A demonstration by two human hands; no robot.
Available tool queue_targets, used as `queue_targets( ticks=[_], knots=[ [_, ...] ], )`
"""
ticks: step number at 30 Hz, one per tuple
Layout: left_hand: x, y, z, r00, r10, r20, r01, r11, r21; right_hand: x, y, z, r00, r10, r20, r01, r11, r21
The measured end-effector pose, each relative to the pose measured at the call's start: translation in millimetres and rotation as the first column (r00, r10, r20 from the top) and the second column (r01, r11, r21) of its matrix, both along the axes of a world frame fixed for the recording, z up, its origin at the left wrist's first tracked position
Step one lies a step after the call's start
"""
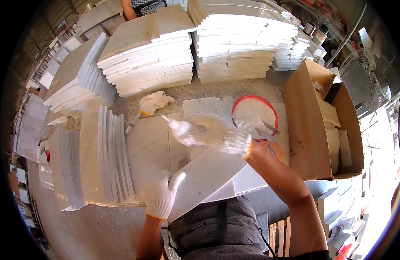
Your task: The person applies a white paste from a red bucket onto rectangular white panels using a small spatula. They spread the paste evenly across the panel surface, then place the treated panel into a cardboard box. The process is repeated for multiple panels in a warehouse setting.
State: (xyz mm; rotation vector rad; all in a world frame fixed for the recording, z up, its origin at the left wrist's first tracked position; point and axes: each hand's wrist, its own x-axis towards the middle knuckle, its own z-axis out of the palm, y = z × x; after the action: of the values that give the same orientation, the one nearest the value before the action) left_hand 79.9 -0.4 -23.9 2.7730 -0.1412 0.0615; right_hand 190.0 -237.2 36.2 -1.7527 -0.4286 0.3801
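My left hand (160, 196), in a white knit glove, rests at the near left edge of a pale marble tile (204, 177). Its thumb stands apart from the fingers, and I see nothing in its grasp. The tile lies at an angle over other pale slabs (148, 136) and reaches toward my waist. Above them is my right hand (208, 132), also gloved and smeared by motion. A thin pale tip sticks out at its left end; whether that is a finger or a held thing is unclear. Right of it sits a red-rimmed tub (276, 113) of white paste, with grey putty knives (268, 128) in it.
Tall stacks of marble tiles (148, 56) line the far side; more tiles (102, 156) stand on edge at left. An open cardboard box (306, 125) stands at right. A spare glove (156, 103) lies beyond the slabs, touching a slim tool (132, 123). Another person's arm (129, 9) shows behind the stacks.
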Motion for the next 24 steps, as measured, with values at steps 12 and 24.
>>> queue_targets(
  ticks=[12,24],
  knots=[
    [2,1,-4,0.994,-0.088,0.068,0.088,0.996,0.006,90,131,-99,0.916,0.084,0.393,0.156,0.827,-0.541],
    [-1,3,-15,0.995,-0.082,-0.048,0.084,0.995,0.044,84,108,-66,0.88,-0.016,0.474,0.286,0.815,-0.504]
  ],
)
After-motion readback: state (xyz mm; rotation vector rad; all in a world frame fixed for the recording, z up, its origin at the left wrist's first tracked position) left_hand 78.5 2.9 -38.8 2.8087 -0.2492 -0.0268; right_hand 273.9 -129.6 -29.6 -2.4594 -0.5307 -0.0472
